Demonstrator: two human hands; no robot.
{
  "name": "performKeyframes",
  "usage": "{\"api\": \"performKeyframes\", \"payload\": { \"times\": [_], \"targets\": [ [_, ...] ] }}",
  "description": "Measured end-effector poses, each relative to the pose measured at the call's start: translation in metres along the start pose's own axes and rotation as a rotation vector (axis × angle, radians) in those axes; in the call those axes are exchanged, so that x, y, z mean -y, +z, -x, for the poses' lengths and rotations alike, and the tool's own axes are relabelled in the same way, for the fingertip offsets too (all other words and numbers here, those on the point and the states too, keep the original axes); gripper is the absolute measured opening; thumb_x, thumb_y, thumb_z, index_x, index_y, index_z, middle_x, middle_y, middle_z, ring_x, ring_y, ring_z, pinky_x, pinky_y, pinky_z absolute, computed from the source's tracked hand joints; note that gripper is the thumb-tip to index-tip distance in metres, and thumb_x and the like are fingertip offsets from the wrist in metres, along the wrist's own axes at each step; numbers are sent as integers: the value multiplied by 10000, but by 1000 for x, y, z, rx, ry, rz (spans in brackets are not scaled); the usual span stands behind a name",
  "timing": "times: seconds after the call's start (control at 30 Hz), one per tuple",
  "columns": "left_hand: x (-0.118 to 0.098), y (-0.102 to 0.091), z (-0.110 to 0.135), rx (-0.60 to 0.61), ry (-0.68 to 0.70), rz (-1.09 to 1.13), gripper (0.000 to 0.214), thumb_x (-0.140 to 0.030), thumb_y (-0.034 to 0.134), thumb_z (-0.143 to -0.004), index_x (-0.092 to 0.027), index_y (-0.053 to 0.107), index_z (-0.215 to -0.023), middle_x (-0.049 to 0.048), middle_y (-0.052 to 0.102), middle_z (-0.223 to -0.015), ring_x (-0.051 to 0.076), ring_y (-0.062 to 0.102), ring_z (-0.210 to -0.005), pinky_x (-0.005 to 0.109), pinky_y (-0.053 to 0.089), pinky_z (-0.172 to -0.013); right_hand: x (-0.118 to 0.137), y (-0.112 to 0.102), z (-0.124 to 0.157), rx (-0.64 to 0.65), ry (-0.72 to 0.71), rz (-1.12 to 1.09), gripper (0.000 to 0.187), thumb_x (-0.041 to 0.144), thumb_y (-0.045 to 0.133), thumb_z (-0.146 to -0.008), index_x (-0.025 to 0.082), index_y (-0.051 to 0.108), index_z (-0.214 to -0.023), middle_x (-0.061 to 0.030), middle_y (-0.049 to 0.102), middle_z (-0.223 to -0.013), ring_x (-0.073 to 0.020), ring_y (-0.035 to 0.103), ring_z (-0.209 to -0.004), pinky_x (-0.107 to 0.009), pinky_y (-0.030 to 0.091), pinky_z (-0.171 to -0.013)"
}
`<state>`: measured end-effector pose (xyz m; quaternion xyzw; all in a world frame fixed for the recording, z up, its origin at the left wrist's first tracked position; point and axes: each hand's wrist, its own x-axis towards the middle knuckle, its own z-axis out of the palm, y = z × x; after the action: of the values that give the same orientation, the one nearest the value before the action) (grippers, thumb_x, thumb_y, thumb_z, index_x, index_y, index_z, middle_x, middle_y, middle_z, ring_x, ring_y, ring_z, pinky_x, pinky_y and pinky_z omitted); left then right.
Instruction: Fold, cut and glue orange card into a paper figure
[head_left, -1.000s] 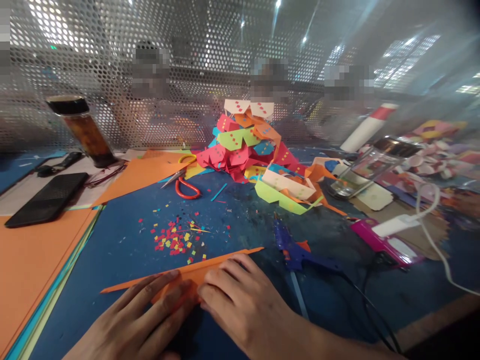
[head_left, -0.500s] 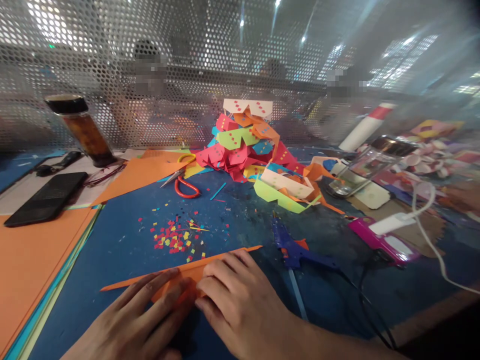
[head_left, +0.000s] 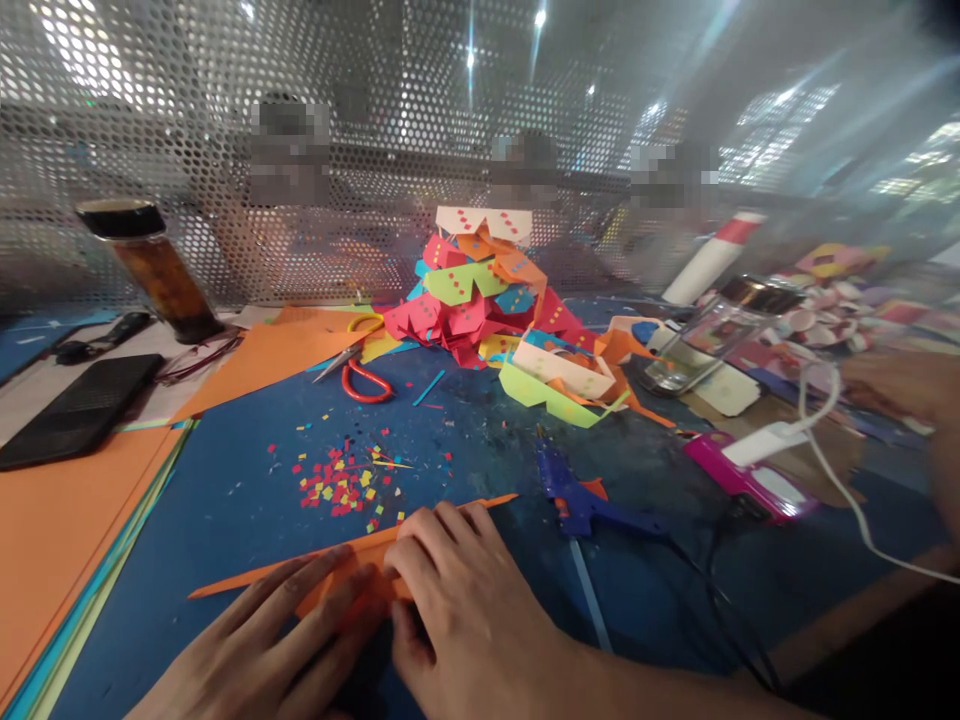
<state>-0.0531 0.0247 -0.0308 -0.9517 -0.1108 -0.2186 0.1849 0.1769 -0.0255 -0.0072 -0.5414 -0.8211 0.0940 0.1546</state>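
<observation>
A folded piece of orange paper (head_left: 375,548) lies at the front of the blue table, with a long thin strip pointing out to each side. My left hand (head_left: 277,630) rests on its left part, fingers stretched and a little apart. My right hand (head_left: 465,600) is curled over the middle and right part, its fingers bent against the paper and the thumb tucked near the lower edge. Beneath my fingers, part of the paper is hidden. Just beyond it are scattered small red and yellow paper bits (head_left: 341,482).
Right of my hands lies a blue glue gun (head_left: 574,495) with its cord. Red-handled scissors (head_left: 366,382), a pile of colourful paper masks (head_left: 465,315), a glass jar (head_left: 701,340) and a pink device (head_left: 750,480) are farther back. A phone (head_left: 82,408), dark bottle (head_left: 161,270) and orange sheets (head_left: 75,520) occupy the left.
My right thumb has moved down, away from the fingers, leaving a gap. The view has shifted slightly to the right. My left hand stays on the orange paper.
</observation>
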Motion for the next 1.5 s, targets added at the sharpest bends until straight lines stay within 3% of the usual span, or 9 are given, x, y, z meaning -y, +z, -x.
{"api": "performKeyframes", "payload": {
  "times": [0.13,0.4,0.67,0.97,1.23,1.5],
  "targets": [
    [0,4,4,17,-1,-12,474,-572,465,-990,-255,668,-1278,12,725,-1240,227,647,-1147,277,525,-945,0,-2,0,10,3,1,152,151,568,-812,195,553,-957,-56,602,-1036,-243,494,-967,-435,375,-867],
    [1,-3,-6,-14,-15,12,467,-590,483,-977,-245,713,-1191,3,751,-1156,207,653,-1112,252,526,-931,-4,-6,3,47,29,-28,240,106,524,-772,197,566,-989,-59,587,-1046,-245,482,-975,-447,369,-886],
    [-1,-8,0,94,-28,28,493,-584,490,-980,-261,635,-1323,-24,692,-1319,229,613,-1233,278,507,-1015,-7,-9,4,55,28,-44,244,73,516,-785,200,567,-988,-45,593,-1046,-233,498,-994,-418,365,-896],
    [-1,-7,-5,88,-4,-39,476,-574,420,-1007,-298,623,-1339,-31,721,-1273,242,694,-1096,320,602,-832,-11,-11,9,-18,-136,31,107,141,556,-908,225,578,-970,-13,594,-1042,-200,508,-975,-394,325,-873],
    [1,-6,-1,117,54,-23,461,-581,464,-986,-290,664,-1282,13,735,-1247,262,708,-1078,338,633,-794,-14,-16,10,-1,-306,89,54,208,543,-969,206,573,-925,-10,607,-937,-199,495,-909,-391,312,-864],
    [1,-5,-1,126,29,17,376,-483,492,-1003,-273,672,-1257,31,720,-1277,269,695,-1122,348,631,-839,-17,-16,9,-50,-509,172,113,145,483,-983,177,583,-943,-21,607,-912,-195,477,-824,-387,343,-827]
  ]
}}
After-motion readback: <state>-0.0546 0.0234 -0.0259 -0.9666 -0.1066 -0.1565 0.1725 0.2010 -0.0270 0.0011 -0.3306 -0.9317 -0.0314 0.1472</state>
